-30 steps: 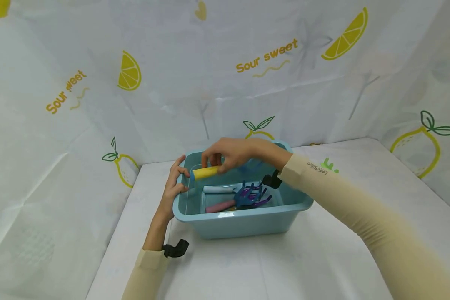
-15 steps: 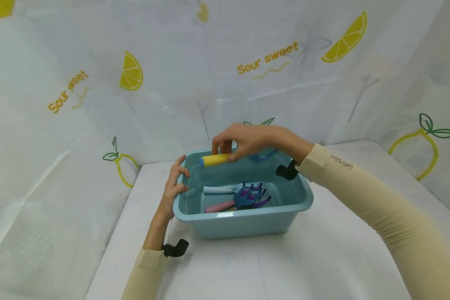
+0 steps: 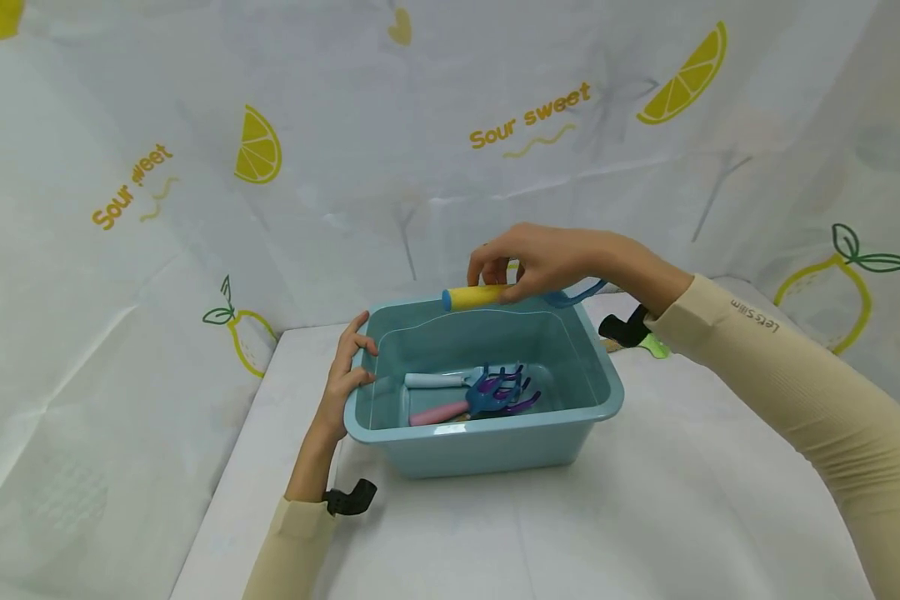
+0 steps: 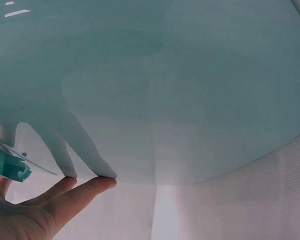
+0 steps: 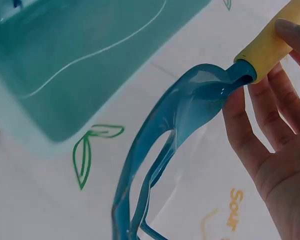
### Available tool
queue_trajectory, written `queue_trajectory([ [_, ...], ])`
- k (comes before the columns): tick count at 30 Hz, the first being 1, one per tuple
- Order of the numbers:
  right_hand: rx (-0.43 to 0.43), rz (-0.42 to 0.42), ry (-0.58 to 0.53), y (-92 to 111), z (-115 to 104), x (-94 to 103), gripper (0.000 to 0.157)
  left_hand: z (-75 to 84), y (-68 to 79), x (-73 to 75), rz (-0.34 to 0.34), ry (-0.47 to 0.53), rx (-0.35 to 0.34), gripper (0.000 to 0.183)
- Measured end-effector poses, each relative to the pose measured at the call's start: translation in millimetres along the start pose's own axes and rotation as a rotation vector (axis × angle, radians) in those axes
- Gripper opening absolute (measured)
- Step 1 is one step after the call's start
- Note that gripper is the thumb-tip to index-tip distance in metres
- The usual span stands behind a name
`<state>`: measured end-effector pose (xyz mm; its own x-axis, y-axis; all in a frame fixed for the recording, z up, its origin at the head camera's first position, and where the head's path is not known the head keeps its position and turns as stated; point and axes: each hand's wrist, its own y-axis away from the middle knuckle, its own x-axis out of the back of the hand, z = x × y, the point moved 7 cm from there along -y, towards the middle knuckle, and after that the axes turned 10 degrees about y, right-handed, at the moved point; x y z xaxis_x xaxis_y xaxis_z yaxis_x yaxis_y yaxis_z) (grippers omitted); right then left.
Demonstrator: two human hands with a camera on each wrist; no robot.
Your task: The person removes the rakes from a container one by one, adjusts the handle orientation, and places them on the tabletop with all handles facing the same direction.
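In the head view my right hand (image 3: pixel 543 258) pinches the yellow handle (image 3: pixel 472 297) of a hand rake above the basin's far rim. The right wrist view shows the rake's curved blue tines (image 5: pixel 162 145) hanging free beside the basin. My left hand (image 3: pixel 342 375) grips the left rim of the light blue basin (image 3: pixel 480 446). Seen from the left wrist, its fingers (image 4: pixel 82 195) reach the basin's outer wall. Inside the basin lie more hand rakes: one with a pale blue handle (image 3: pixel 435 381), one with a pink handle (image 3: pixel 438 413), with blue and purple tines overlapping.
Right of the basin, a green-ended item (image 3: pixel 654 346) lies on the white-covered table (image 3: pixel 705 433), partly behind my right wrist. A white cloth backdrop (image 3: pixel 330 225) printed with lemons rises behind the basin.
My right hand has lifted the yellow-handled hand rake up and to the right, from inside the basin to above its far rim. My left hand has stayed on the rim.
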<state>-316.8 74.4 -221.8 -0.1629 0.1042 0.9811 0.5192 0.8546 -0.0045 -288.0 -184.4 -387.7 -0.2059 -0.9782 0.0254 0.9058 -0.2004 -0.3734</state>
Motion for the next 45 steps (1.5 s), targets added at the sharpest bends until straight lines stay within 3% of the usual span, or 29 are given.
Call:
queue_trajectory([
  [19, -0.192, 0.02, 0.057, 61.0, 65.0, -1.7, 0.026, 0.2, 0.4, -0.2, -0.001, -0.001, -0.008, 0.041],
  [28, -0.253, 0.017, 0.042, 82.9, 86.1, -2.2, 0.027, -0.5, 0.3, 0.1, 0.006, -0.016, -0.007, 0.032],
  [45, -0.388, 0.01, 0.078, 130.4, 130.4, -21.8, 0.029, 0.1, 0.4, -0.5, 0.007, -0.024, 0.0, 0.031],
])
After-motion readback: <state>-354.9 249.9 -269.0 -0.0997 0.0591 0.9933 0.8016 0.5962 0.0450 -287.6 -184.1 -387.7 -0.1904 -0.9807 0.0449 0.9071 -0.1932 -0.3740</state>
